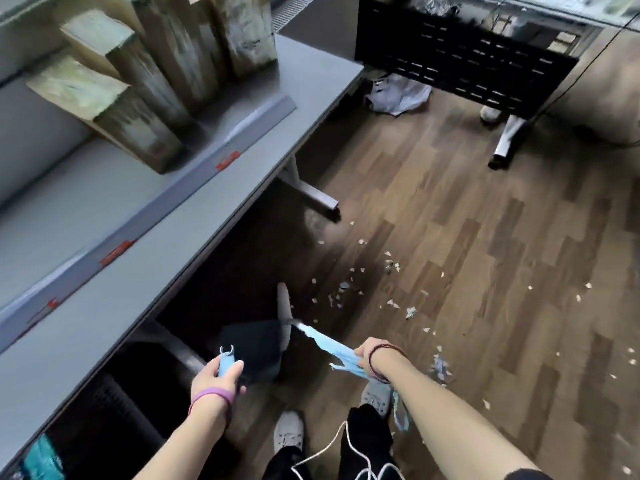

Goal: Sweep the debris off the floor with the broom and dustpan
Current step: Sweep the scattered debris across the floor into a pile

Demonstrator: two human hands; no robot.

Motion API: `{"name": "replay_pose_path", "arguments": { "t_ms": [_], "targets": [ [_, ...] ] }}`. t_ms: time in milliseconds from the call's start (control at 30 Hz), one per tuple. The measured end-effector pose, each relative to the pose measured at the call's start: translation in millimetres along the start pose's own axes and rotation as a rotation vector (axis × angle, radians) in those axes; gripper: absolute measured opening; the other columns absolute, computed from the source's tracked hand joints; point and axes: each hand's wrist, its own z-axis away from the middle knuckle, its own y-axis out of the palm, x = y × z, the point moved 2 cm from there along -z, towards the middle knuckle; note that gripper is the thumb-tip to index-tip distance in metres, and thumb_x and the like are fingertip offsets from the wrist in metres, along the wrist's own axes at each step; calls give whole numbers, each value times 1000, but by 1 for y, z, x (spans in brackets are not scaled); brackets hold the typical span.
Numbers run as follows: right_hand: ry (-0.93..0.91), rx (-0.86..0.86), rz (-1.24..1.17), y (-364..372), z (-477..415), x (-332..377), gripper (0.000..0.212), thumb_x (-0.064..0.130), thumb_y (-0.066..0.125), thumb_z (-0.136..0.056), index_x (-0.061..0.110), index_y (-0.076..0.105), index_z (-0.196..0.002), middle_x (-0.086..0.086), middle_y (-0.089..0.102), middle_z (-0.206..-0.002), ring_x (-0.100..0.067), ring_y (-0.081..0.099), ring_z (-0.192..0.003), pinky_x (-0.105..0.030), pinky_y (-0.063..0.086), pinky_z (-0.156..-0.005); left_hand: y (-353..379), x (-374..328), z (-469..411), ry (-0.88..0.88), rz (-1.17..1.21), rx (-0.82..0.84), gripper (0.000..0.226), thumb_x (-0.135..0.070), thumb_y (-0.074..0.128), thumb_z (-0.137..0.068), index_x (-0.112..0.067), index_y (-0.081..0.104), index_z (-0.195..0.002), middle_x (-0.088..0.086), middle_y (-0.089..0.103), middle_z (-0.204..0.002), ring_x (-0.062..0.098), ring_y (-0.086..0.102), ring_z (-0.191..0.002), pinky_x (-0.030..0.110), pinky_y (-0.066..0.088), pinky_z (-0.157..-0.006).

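A grey bench (242,157) runs along the left, and everything else sits off its front edge. The left hand (216,375), with a purple band (211,398) at the wrist, is curled round the light blue handle of the dustpan (254,348). The pan's dark scoop hangs low just in front of the bench edge, partly in the shadow under the bench. The right hand (367,353), with dark red cords at the wrist, grips the blue broom (329,346) a little farther out from the bench. The broom slants toward the bench, and its pale, blurred far end meets the scoop's outer side; whether it touches the floor cannot be told. The debris (346,289), small pale paper scraps, is scattered over the wood-pattern floor (467,237). It is thickest just out from the bench beyond the dustpan and thins farther away from it. On the bench stand weathered wooden blocks (138,109), and in front of them a grey rail (166,199) marked with red tape lies lengthwise. Past the bench's far end stands a black slotted panel (467,64) with a crumpled white plastic bag (398,95) at its foot. Two pale shoes (289,431) stand beside the bench's near end.
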Motion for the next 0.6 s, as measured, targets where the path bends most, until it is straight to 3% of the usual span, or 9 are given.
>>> {"name": "replay_pose_path", "arguments": {
  "t_ms": [133,300,400,500,600],
  "targets": [
    [60,5,-70,-24,-8,-85,45,18,50,-95,18,46,-139,-6,51,-139,-25,53,-123,-30,42,-103,81,-27,28,15,-52,65,22,-4,61,-88,-7,62,-109,14,58,-87,19,51,-52,15,45,-35],
    [165,49,-113,-22,11,-211,55,14,49,-93,31,36,-144,0,43,-147,-22,50,-127,-29,40,-105,188,-58,73,103,-210,253,4,0,58,-88,-3,60,-90,4,52,-52,10,45,-31,17,40,-33],
    [257,27,-183,-16,40,-278,55,13,47,-94,32,35,-144,1,45,-144,-20,52,-124,-23,42,-99,248,-68,105,131,-306,394,4,0,58,-88,-3,60,-90,9,53,-59,6,43,-29,15,38,-32],
    [352,24,-326,-3,68,-329,51,17,45,-96,36,38,-142,3,50,-141,-16,56,-119,-17,42,-86,298,-67,132,184,-401,516,15,1,59,-87,0,63,-102,15,62,-73,15,48,-45,17,41,-37],
    [454,1,-385,13,95,-367,48,22,43,-97,30,38,-144,-2,46,-145,-20,53,-124,-21,41,-94,337,-64,157,242,-504,602,21,2,60,-85,4,63,-106,17,66,-87,15,52,-57,14,43,-40]
  ]
}}
